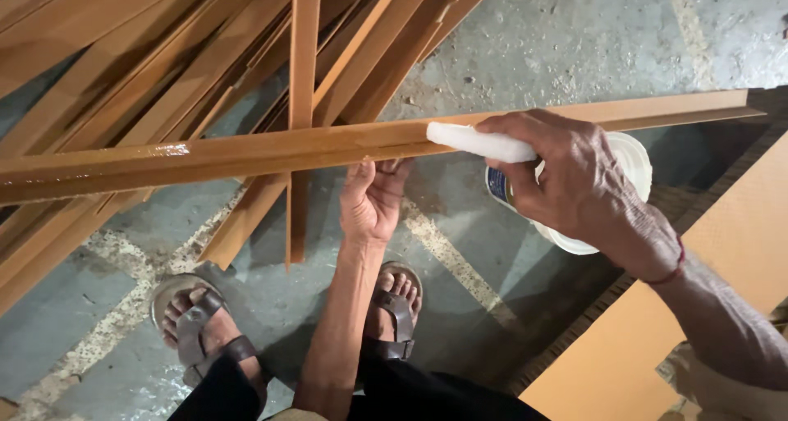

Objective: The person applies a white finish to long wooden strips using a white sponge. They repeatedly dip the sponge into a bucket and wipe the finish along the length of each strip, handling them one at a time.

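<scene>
Spreading glue seems the step in hand: the right hand [587, 183] grips a white wad [480, 143] on the long brown wooden strip [246, 154]; the left hand [371, 199] cups it from below; next, an even wipe along its dry length.

Loose pile of long wooden strips [205, 52] fanned across the far left, grey concrete floor [558, 35] with pale speckled lines, two feet in brown sandals [197, 327] near the bottom edge, flat tan board [698, 322] at the near right
</scene>
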